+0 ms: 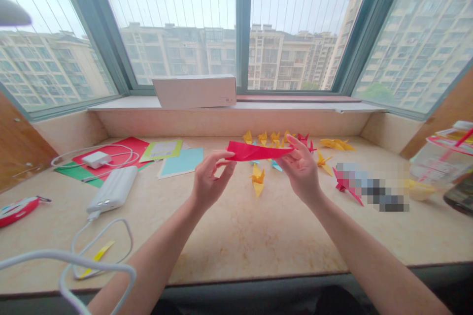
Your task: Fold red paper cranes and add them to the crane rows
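Between my hands, raised above the counter, is a strip-like piece of folded red paper [258, 151]. My left hand [213, 173] pinches its left end between thumb and fingers. At the other end, the fingers of my right hand [302, 170] grip the paper, with the index finger lifted. Behind and below it stand several yellow folded paper cranes [262, 138], some red ones [303, 139] and partly hidden blue ones. A yellow crane [257, 180] sits nearer to me, just below the paper. To the right lies a red crane [345, 186].
Coloured paper sheets [182, 162] lie at the left back. A white power bank [114, 189] and cable [66, 255] are at the left, near a red-and-white object [19, 210]. A plastic cup [436, 157] stands far right. A white box [195, 92] rests on the windowsill.
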`<state>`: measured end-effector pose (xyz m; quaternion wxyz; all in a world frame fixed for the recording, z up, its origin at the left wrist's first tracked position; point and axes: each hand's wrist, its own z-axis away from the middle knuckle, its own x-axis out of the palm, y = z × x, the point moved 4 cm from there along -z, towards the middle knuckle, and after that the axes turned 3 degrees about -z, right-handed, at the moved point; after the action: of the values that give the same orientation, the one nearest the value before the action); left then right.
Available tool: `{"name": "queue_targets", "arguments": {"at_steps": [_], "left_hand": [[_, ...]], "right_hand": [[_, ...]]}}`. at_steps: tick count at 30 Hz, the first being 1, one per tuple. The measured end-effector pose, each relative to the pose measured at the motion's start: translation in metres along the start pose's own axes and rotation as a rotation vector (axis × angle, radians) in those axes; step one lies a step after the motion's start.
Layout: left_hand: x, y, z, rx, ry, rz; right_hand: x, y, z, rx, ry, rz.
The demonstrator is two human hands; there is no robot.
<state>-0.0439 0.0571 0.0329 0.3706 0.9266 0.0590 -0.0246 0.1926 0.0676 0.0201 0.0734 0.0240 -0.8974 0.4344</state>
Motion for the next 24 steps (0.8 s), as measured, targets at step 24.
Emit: {"name": "queue_targets", "arguments": {"at_steps": [24], "left_hand": [[0.013,0.000,-0.001,-0.021,-0.031,-0.019]], "right_hand": [[0.007,0.002,0.000,0.060,0.080,-0.069]]}}
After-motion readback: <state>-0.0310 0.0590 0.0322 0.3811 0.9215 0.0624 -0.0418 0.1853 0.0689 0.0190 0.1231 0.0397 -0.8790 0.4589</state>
